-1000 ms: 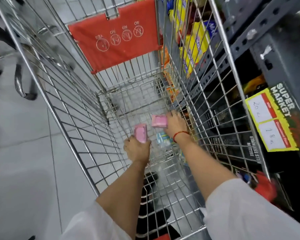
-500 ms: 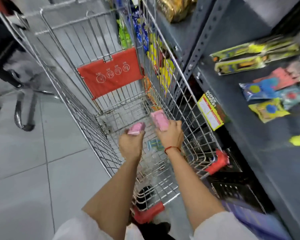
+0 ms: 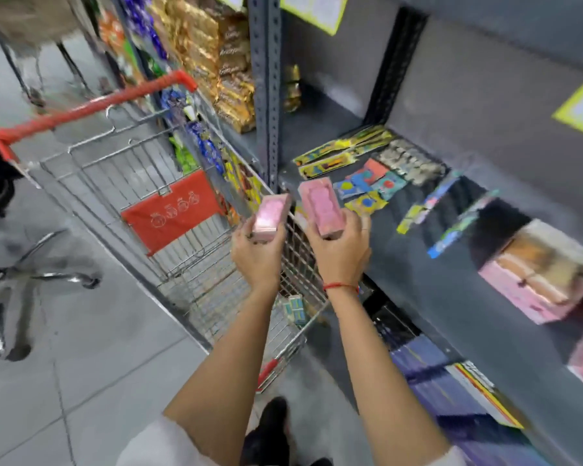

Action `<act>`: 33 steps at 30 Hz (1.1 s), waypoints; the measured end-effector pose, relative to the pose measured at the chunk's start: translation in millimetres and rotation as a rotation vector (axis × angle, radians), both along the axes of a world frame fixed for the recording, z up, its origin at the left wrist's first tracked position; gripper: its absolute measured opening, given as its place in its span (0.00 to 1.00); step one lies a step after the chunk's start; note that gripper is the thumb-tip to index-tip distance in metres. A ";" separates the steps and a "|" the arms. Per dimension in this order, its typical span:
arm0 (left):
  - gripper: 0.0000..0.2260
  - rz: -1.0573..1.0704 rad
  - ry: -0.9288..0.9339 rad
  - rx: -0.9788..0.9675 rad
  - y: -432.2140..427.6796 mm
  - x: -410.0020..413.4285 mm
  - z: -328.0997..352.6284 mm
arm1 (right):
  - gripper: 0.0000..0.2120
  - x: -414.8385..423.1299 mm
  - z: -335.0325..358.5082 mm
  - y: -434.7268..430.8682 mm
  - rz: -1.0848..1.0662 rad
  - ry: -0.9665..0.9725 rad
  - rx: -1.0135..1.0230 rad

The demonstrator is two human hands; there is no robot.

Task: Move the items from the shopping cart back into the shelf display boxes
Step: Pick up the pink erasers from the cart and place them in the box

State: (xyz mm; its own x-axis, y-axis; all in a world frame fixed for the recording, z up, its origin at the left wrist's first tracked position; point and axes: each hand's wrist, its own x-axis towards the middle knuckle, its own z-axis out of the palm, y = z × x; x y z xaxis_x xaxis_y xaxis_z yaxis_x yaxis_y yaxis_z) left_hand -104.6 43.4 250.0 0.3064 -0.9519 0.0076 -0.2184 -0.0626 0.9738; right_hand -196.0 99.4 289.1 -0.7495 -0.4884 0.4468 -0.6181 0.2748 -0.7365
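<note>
My left hand (image 3: 258, 253) grips a small pink box (image 3: 271, 216), held up over the right rim of the wire shopping cart (image 3: 122, 169). Beside it my right hand (image 3: 342, 250), with a red thread at the wrist, grips a second pink box (image 3: 322, 206) at the edge of the grey shelf (image 3: 418, 264). A pink display box (image 3: 539, 274) with more packs stands on the shelf at the right, blurred. One small green-blue pack (image 3: 295, 309) lies on the cart's floor.
Flat colourful packets (image 3: 367, 190) lie on the shelf ahead of my hands. A grey shelf upright (image 3: 266, 95) rises behind the cart, with gold snack bags (image 3: 216, 55) beyond. A swivel chair base (image 3: 24, 280) stands on the tiled floor at left.
Both hands have lifted the pink boxes up out of the cart and to the right, toward the shelf. My view has swung up and right from the cart floor.
</note>
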 end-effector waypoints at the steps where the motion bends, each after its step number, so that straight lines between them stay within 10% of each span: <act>1: 0.27 -0.033 -0.001 -0.043 6.2 -14.4 7.7 | 0.23 -12.4 5.0 14.5 -0.039 0.000 -0.033; 14: 0.28 -0.866 -0.250 -0.313 128.9 -213.8 38.9 | 0.26 -173.7 15.5 178.8 -0.726 -0.139 0.024; 33: 0.23 -1.383 -0.605 -0.568 111.7 -295.2 35.1 | 0.17 -237.8 4.5 182.9 -0.452 -0.097 0.285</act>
